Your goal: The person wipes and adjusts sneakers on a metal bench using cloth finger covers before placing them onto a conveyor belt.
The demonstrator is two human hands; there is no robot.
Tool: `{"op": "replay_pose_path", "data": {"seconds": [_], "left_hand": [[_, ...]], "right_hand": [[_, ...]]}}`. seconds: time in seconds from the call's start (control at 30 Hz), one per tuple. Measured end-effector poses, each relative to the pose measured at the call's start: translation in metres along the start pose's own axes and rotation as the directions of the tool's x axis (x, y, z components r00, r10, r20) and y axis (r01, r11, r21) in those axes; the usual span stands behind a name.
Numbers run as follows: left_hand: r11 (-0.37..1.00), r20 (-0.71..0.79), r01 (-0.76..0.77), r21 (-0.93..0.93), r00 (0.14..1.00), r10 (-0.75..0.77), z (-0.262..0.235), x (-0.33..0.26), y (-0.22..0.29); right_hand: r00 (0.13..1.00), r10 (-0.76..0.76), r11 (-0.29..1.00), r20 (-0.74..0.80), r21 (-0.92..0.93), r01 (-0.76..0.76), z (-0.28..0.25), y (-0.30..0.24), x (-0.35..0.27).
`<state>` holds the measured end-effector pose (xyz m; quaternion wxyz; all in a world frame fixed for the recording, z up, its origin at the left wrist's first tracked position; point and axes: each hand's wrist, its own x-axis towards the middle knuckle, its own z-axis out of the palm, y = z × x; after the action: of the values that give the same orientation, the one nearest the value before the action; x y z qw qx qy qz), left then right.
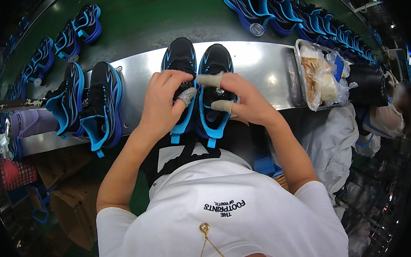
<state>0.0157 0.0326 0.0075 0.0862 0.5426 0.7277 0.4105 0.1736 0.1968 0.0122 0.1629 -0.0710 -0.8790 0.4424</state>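
A pair of black sneakers with bright blue lining (pixel 179 54) stands side by side before me, toes pointing away, heel loops toward my body. My left hand (pixel 161 96) bends its fingers over the left sneaker's tongue, its thumb wrapped in grey tape. At the right sneaker (pixel 216 59), my right hand (pixel 248 100) has its index finger and thumb spread apart on either side of the tongue. Beige covers sheathe those two digits. The right index fingertip reaches the gap between the shoes and is slightly blurred. My other fingers are mostly hidden.
Another sneaker pair (pixel 101 97) stands on the metal ledge (pixel 138 66) at left, beside a lilac tumbler (pixel 35 122). Several sneakers line the green belt (pixel 161 13) beyond, at left and right (pixel 250 8). A tray of plastic bags (pixel 322 76) sits at right.
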Motion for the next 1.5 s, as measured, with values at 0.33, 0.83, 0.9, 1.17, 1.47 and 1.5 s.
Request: {"op": "replay_pose_path", "data": {"seconds": [0.33, 0.83, 0.9, 1.17, 1.47, 1.5], "left_hand": [[0.767, 0.473, 0.463, -0.445, 0.848, -0.237, 0.004, -0.041, 0.046], [-0.253, 0.641, 0.617, -0.745, 0.557, -0.528, 0.031, -0.036, 0.072], [-0.249, 0.630, 0.611, -0.752, 0.553, -0.546, 0.034, -0.035, 0.074], [-0.221, 0.631, 0.632, -0.743, 0.550, -0.547, 0.034, -0.030, 0.077], [-0.231, 0.648, 0.638, -0.735, 0.560, -0.515, 0.047, -0.028, 0.067], [-0.229, 0.648, 0.639, -0.735, 0.560, -0.516, 0.047, -0.028, 0.068]], "right_hand": [[0.982, 0.155, 0.962, 0.110, 0.209, -0.176, -0.012, 0.008, 0.006], [0.977, 0.068, 0.985, 0.200, 0.140, -0.097, -0.020, -0.002, 0.007], [0.970, 0.147, 0.980, 0.192, 0.106, -0.169, -0.020, -0.002, 0.005], [0.965, 0.158, 0.905, 0.207, 0.360, -0.226, -0.029, 0.021, 0.004], [0.986, 0.140, 0.988, 0.093, -0.077, -0.134, -0.010, 0.004, -0.002], [0.992, 0.121, 0.989, 0.042, -0.093, -0.116, -0.007, 0.005, -0.004]]}}
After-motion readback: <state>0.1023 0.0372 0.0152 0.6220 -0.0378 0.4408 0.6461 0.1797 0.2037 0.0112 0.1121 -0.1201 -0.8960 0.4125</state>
